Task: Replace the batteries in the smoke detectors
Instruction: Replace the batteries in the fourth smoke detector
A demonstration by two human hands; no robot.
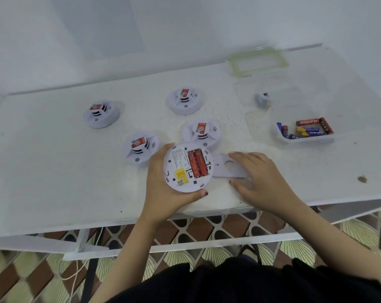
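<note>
My left hand grips a round white smoke detector, turned back side up near the table's front edge. Its battery bay lies uncovered, with two red batteries side by side inside and a yellow label below them. My right hand rests with spread fingers on the white mounting plate, which lies flat on the table just right of the detector. A clear tray at the right holds several loose red and blue batteries.
Several more white smoke detectors stand on the white table: at the far left, left of my hand, behind the held one and further back. A green-rimmed lid and a clear container sit far right.
</note>
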